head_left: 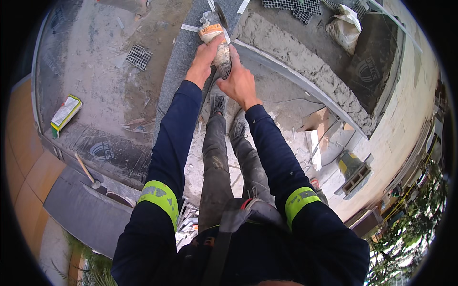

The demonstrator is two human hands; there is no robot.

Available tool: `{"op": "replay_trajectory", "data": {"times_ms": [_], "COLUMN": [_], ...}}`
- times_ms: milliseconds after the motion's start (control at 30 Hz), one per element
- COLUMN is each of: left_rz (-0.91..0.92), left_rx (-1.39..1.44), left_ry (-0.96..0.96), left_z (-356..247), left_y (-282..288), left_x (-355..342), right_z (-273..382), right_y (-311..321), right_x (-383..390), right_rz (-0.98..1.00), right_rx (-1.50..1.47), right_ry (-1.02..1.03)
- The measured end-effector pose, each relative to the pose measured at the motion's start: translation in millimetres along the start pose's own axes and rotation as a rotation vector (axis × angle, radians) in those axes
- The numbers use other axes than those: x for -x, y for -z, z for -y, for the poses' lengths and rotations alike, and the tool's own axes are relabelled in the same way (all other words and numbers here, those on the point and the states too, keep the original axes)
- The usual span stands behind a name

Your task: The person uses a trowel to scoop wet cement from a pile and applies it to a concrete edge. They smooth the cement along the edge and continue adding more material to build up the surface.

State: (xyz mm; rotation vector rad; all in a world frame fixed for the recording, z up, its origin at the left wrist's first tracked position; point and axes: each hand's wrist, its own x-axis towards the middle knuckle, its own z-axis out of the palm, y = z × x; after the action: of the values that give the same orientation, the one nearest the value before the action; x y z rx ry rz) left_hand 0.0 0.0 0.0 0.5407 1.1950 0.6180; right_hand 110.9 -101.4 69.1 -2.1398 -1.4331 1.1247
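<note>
Both of my hands grip a dusty, pale angle grinder [213,32] with an orange label. My left hand [205,59] is closed on its left side, while my right hand [236,81] wraps around the rear of its body. The dark disc [221,15] at its front is over the speckled grey stone strip [179,69], near short pale tape pieces [190,27]. Whether the disc touches the stone, I cannot tell. My legs and dusty shoes show below.
Rough mortar [305,57] runs along a curved edge at right, beside a white sack [343,28] and plastic grids [296,9]. A green-and-white bag [66,116], a mallet [90,176] and another grid [139,56] lie left. A bucket [348,166] and another person's shoe [315,183] are lower right.
</note>
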Motion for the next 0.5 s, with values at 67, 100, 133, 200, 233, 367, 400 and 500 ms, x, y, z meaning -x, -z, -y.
{"op": "replay_trajectory", "data": {"times_ms": [67, 100, 133, 200, 233, 367, 400, 500], "left_rz": [-0.003, -0.005, -0.007, -0.016, -0.024, -0.040, -0.039, -0.025], "left_rx": [0.016, 0.010, 0.005, -0.012, -0.023, -0.010, 0.004, 0.024], "left_ry": [0.023, 0.023, 0.023, 0.032, 0.041, 0.076, 0.075, 0.069], "left_z": [-4.9, -8.1, -11.3, -14.8, -15.0, -18.7, -19.4, -18.3], "left_y": [1.6, 4.1, 6.3, 10.2, 12.0, 8.0, 7.2, 6.9], "left_x": [-1.3, -5.2, -9.3, -16.7, -20.0, -25.8, -27.1, -26.3], "right_z": [5.1, 6.8, 8.4, 10.2, 10.5, 6.1, 6.0, 5.2], "right_y": [1.9, -0.7, -3.1, -5.7, -6.1, -10.0, -10.0, -9.1], "right_x": [-5.1, -9.9, -14.5, -21.7, -24.2, -32.7, -34.3, -32.5], "right_rz": [0.031, 0.026, 0.021, 0.019, 0.022, -0.007, -0.010, -0.013], "right_rx": [-0.012, -0.008, -0.005, 0.001, 0.003, -0.009, 0.000, 0.014], "right_ry": [-0.024, -0.014, -0.005, 0.006, 0.009, 0.025, 0.025, 0.025]}}
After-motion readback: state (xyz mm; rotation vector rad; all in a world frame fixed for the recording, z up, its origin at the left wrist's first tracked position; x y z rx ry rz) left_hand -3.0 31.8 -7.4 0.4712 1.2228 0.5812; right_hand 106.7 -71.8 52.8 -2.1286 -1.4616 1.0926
